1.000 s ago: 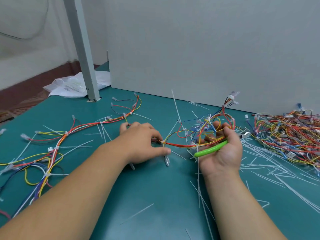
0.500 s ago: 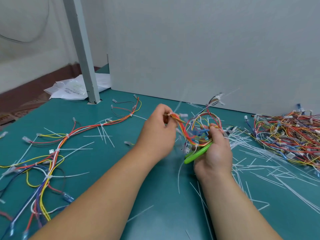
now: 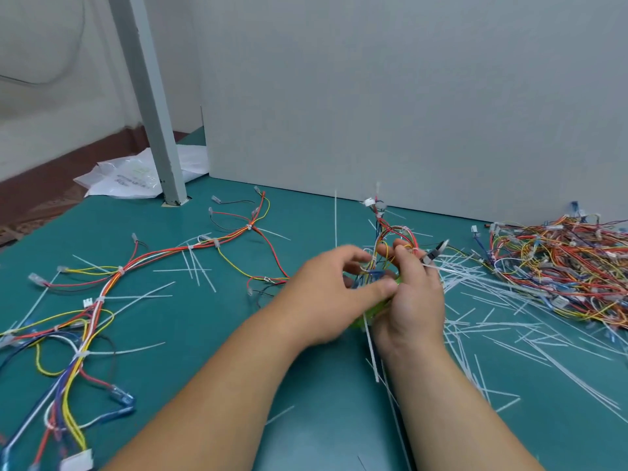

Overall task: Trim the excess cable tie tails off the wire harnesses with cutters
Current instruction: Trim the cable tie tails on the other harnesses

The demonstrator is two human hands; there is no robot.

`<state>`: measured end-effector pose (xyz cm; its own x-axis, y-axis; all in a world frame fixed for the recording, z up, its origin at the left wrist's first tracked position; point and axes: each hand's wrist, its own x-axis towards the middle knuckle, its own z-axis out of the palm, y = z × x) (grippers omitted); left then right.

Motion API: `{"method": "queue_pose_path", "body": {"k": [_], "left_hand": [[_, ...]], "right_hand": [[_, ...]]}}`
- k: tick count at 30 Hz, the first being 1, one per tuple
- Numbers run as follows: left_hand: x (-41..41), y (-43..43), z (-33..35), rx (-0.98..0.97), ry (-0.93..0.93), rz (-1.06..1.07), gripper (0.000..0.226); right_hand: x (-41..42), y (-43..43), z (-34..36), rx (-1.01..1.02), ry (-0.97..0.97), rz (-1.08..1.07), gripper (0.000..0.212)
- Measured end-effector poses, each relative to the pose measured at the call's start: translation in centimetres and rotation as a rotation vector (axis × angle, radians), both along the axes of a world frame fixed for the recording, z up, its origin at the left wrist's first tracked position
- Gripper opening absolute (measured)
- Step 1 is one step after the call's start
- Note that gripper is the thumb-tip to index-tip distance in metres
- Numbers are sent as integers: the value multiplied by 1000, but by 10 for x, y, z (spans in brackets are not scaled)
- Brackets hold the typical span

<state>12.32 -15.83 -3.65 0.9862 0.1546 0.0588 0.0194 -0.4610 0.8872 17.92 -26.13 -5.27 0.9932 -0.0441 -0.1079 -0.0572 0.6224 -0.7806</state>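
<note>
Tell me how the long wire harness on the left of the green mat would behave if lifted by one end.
Probably floppy: the wire harness lies in loose curves on the mat, so it would sag. Likely light: thin wires, small connectors. Its uncut tie tails may snag.

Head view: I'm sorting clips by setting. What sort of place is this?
Probably a wire-harness assembly bench in a small workshop: a teal work mat, a heap of tied harnesses on the right, and trimmed cable tie tails strewn across it.
</note>
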Motion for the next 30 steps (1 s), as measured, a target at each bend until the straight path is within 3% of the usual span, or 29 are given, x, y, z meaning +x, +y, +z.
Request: {"method": "queue_pose_path", "body": {"k": [4,7,13,18,23,30], "left_hand": [[0,-1,-12,62,-36,-27,65],[0,-3,-13,210,-82,-34,60],[-8,12,-25,209,-87,24,47],[-4,16,-25,20,-95,64,73],[-4,7,-28,-39,-43,101,49],[-8,2,-27,81,-84,255,49]], "right_hand": [[0,-4,-1,79,19,107,13],[2,-4,-1,78,5,187,15],[-3,-1,-2,75,-49,373,17],[-4,-5,0,169,-77,469,32],[-6,-2,1,143,-48,452,28],[-11,3,4,195,18,452,21]]}}
